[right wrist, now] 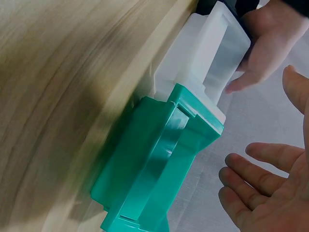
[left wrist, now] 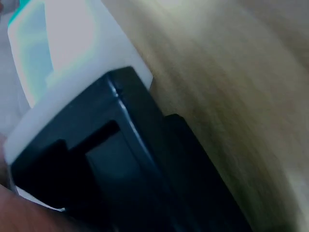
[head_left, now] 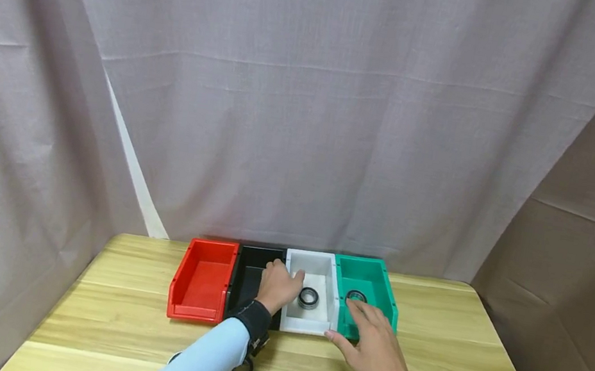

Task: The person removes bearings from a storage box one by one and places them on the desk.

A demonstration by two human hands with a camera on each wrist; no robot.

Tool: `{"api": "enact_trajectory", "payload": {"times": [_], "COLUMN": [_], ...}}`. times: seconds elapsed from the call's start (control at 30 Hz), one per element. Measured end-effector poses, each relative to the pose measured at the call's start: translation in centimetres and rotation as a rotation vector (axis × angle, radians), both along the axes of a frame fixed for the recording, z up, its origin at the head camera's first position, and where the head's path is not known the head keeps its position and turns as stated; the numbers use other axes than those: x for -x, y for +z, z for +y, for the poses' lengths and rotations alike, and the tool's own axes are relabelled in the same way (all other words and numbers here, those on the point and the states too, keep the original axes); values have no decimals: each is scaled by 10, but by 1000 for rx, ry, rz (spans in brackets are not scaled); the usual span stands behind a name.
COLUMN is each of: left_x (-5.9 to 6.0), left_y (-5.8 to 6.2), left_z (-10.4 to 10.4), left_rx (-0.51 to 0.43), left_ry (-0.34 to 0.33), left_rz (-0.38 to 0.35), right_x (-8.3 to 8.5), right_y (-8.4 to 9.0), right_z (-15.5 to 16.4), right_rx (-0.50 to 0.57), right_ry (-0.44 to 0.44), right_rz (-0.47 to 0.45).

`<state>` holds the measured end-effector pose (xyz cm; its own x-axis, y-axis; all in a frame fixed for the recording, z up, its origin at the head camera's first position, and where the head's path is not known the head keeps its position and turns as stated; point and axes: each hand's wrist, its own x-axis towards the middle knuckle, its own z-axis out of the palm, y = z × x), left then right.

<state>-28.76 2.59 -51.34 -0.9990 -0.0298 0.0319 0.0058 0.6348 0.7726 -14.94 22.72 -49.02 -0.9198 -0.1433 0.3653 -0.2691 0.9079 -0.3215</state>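
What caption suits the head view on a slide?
Left hand over the black bin, right hand open at the green bin; bearing in white bin.

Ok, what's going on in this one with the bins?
A person works at four plastic bins in a row on a wooden table. The left hand rests over the black bin and white bin, beside a dark metal ring. The right hand, fingers relaxed, reaches at the green bin holding another ring. The red bin sits untouched.
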Motion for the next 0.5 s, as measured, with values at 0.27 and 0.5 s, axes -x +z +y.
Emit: {"api": "enact_trajectory", "payload": {"times": [0.27, 0.5], "left_x": [8, 7], "left_y": [-4, -7], "left_z": [12, 11], "left_rx": [15, 27], "left_ry": [75, 97], "left_rz": [-3, 21], "right_x": [1, 2], "right_y": [2, -3], "right_z": [-2, -12], "right_rx": [3, 10], "right_ry": [-2, 25], "right_rz": [-11, -5]}}
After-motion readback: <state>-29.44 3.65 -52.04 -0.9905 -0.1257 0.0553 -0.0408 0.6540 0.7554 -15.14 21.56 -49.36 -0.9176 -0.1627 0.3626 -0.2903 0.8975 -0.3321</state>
